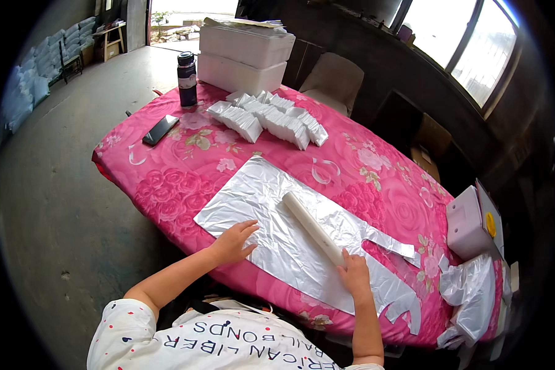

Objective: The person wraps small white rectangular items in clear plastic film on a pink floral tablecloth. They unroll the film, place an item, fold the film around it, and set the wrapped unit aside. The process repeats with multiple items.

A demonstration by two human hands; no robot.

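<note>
A silvery white plastic carrier bag (262,213) lies flat and creased on the table, its two cut-out handles toward the right. Across it, at a slant, rests a smooth whitish tube (312,227). My right hand (354,272) is closed around the tube's near end. At the bag's near left edge my left hand (233,241) has its fingers apart and holds nothing; its fingertips are over the plastic.
Folded white packets (271,117) lie in rows farther back, near stacked white foam boxes (243,55). A dark bottle (187,80) and a phone (160,130) are at the far left. More plastic bags (472,293) and a white box (468,222) occupy the right end.
</note>
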